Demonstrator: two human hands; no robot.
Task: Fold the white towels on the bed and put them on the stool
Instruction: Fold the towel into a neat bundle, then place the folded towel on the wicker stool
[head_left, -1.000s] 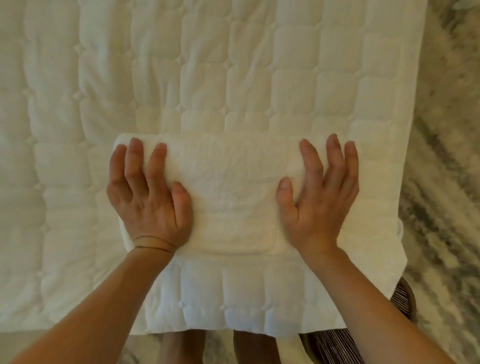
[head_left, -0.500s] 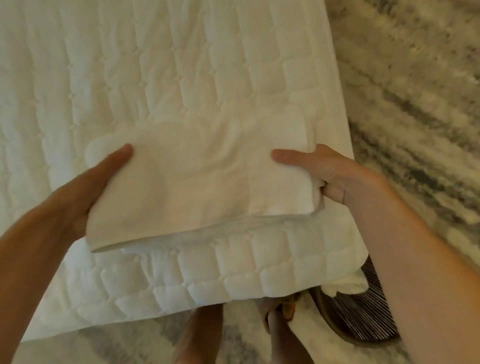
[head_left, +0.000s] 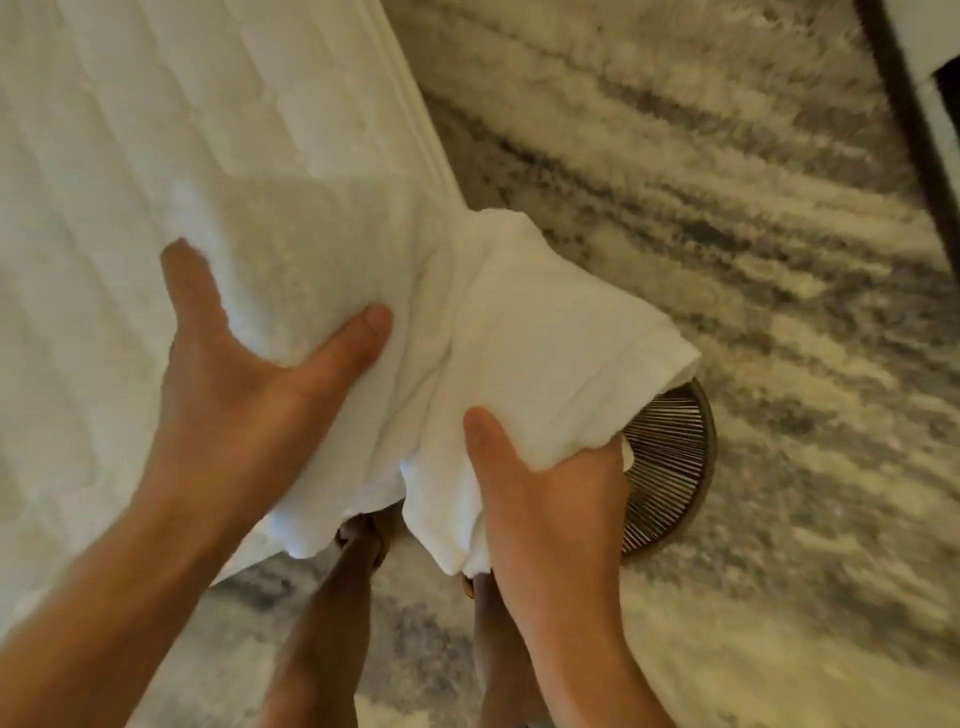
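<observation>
A folded white terry towel (head_left: 545, 322), soft and sagging mid-length, is held with its long axis pointing toward the round cord-woven stool (head_left: 670, 457), one end above the stool's seat. The left hand (head_left: 249, 374) and right hand (head_left: 545, 493) grip it, thumbs on top. The white quilted bed (head_left: 156, 156) lies beside the stool, which stands on a shaggy grey-and-cream rug (head_left: 727, 208).

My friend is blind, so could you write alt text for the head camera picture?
A person's left hand and right hand grip a folded white terry towel beside the edge of a white quilted bed, over a round brown woven stool that stands on a grey and cream rug.
</observation>
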